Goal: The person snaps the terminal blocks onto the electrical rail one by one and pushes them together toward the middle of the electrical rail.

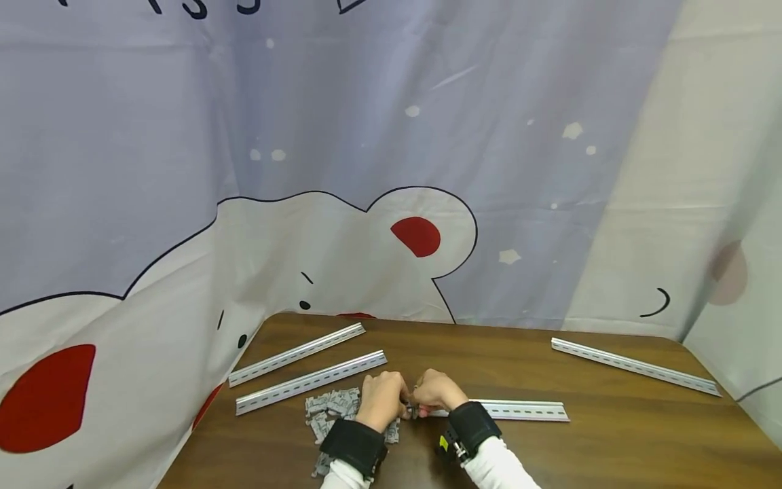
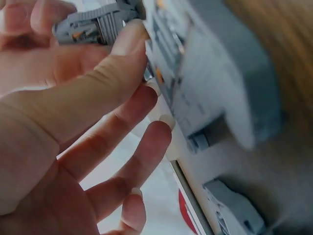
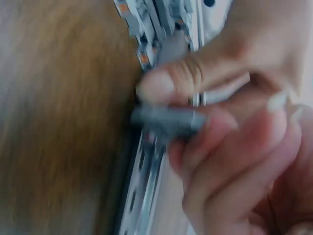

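"Where could a hand pass around the front DIN rail (image 1: 525, 411)?"

"Beyond it, bare tabletop (image 1: 470, 360) stretches between the two slotted rails (image 1: 311, 382) on its left and the far-right rail (image 1: 635, 367)."

"And its left end?"

"Blocked: the left hand (image 1: 382, 401) and right hand (image 1: 437, 390) crowd it, with a pile of grey terminal blocks (image 1: 336, 402) just left of it (partly hidden behind the left hand, so I can't see the pile's full spread)."

"Its near side?"

"The right sleeve (image 1: 501, 467) cuts across, but more bare tabletop lies right of the rail. Far beyond it, the printed curtain (image 1: 519, 272) walls off the table's back edge."
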Demonstrator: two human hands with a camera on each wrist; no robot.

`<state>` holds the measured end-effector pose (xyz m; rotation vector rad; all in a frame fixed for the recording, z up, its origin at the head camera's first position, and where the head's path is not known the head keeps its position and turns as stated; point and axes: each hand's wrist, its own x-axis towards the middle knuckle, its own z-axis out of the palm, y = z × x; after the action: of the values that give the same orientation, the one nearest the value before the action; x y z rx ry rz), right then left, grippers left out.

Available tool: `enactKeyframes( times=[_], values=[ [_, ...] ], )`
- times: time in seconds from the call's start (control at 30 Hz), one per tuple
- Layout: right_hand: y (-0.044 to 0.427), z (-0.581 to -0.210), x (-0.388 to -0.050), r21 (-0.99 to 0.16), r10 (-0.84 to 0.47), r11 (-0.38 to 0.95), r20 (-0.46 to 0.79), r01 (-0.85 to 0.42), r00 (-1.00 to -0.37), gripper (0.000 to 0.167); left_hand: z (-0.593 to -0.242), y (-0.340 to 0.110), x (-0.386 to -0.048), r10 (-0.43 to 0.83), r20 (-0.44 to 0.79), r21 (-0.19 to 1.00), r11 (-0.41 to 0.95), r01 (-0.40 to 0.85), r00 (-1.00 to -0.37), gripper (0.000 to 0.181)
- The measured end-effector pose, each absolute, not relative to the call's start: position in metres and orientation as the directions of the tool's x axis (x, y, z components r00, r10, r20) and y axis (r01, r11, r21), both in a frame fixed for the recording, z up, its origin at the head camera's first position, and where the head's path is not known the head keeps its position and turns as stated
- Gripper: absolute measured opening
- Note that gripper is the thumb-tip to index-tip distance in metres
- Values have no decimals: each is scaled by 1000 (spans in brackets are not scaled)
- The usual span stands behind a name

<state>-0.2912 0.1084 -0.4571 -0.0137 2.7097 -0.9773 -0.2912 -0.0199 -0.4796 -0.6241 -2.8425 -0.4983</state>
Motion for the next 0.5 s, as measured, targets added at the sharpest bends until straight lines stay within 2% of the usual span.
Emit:
enactKeyframes(
  times=[0.2, 0.5],
  values=[
    [100, -454, -289, -524, -75, 851, -158, 19, -985, 20, -482, -22, -292, 352, 289, 311, 845, 435, -890, 19],
    [102, -460, -288, -627, -67, 778, -149, 42, -987, 28, -483, -26, -290, 377, 271, 314, 835, 452, -886, 22]
  ],
)
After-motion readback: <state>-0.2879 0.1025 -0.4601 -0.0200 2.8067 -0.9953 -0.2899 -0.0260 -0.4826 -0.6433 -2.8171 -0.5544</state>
